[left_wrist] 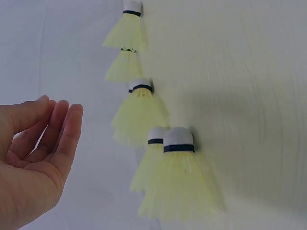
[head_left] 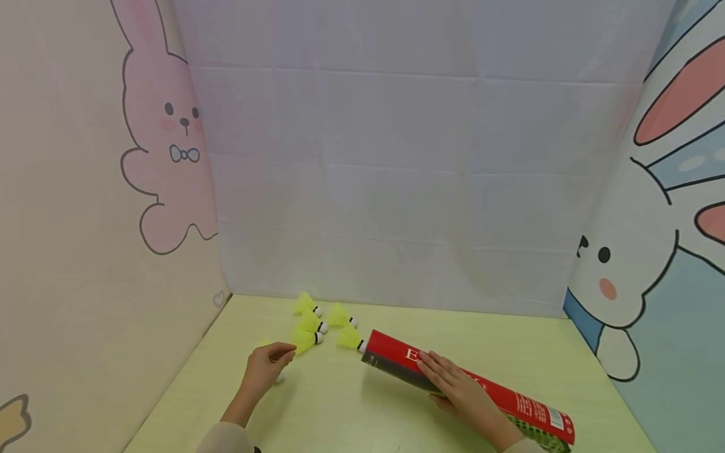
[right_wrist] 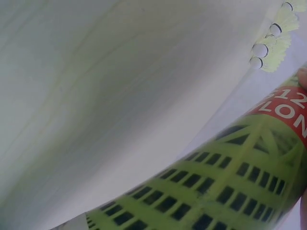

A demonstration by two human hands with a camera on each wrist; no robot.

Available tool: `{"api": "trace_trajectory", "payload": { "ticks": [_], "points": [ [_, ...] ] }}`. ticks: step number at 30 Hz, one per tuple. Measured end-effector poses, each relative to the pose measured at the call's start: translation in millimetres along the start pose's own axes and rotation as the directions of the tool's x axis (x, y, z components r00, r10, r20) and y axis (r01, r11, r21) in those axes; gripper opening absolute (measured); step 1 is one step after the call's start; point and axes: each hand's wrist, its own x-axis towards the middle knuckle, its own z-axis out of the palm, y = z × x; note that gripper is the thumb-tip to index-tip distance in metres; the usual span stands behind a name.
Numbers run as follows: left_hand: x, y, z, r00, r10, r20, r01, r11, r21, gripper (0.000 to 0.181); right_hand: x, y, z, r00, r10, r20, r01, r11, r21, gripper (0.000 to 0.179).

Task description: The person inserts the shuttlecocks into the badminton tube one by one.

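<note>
My right hand [head_left: 461,396] grips a red, black and green shuttlecock tube [head_left: 523,406] around its middle, fingers laid over the top. The tube slants, its left end raised over the table. In the right wrist view the tube's green patterned side [right_wrist: 216,177] fills the lower right, with only a bit of the hand at the edge. My left hand [head_left: 264,371] is empty, fingers loosely bent and thumb near the fingertips, beside a yellow shuttlecock [head_left: 304,340]. In the left wrist view the hand [left_wrist: 41,153] is apart from the row of shuttlecocks [left_wrist: 180,179].
Several yellow shuttlecocks [head_left: 310,323] with white heads lie toward the back of the pale table [head_left: 334,409]. Another one's white head [head_left: 279,379] shows beside my left wrist, mostly hidden. A white sheet [head_left: 396,189] hangs behind; rabbit-printed panels [head_left: 623,283] flank the table.
</note>
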Motion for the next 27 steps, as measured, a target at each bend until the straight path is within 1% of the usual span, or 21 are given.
{"api": "trace_trajectory", "payload": {
  "ticks": [4,7,9,11,15,17,22,24,27],
  "points": [
    [-2.9,-10.4,-12.7,0.999,-0.013,-0.049,0.016,0.998,0.060,0.014,0.0,-0.9,-0.2,1.000,0.003,0.006,-0.003,1.000,0.000,0.061],
    [-6.0,-16.8,-21.1,0.995,-0.032,-0.091,0.040,0.995,0.096,0.014,-0.4,-2.0,-0.7,0.999,0.021,0.025,-0.021,1.000,-0.003,0.062],
    [-8.2,-20.8,-25.9,0.993,-0.045,-0.109,0.058,0.991,0.121,0.015,-1.0,-2.6,-0.9,0.999,0.033,0.035,-0.033,0.999,-0.006,0.062],
    [-10.5,-24.1,-30.5,0.991,-0.061,-0.117,0.077,0.987,0.140,0.015,-1.4,-2.7,-0.8,0.999,0.033,0.035,-0.033,0.999,-0.006,0.062],
    [-12.8,-28.5,-38.5,0.987,-0.081,-0.136,0.103,0.980,0.170,0.017,-2.0,-1.0,1.2,1.000,0.011,0.010,-0.011,1.000,0.001,0.060],
    [-13.5,-29.4,-42.2,0.986,-0.077,-0.146,0.104,0.977,0.186,0.018,-2.4,0.0,2.2,1.000,0.001,-0.003,-0.001,1.000,0.002,0.060],
    [-14.8,-34.8,-49.7,0.984,-0.055,-0.171,0.096,0.967,0.237,0.019,-3.6,1.6,2.4,1.000,0.004,-0.008,-0.004,1.000,0.004,0.060],
    [-15.8,-37.4,-52.3,0.984,-0.067,-0.166,0.107,0.963,0.247,0.020,-3.9,2.1,2.0,1.000,0.006,-0.005,-0.006,1.000,0.008,0.060],
    [-18.2,-39.4,-54.6,0.983,-0.101,-0.156,0.138,0.958,0.252,0.021,-4.3,2.1,1.3,1.000,0.010,-0.002,-0.010,1.000,0.009,0.060]
  ]
}}
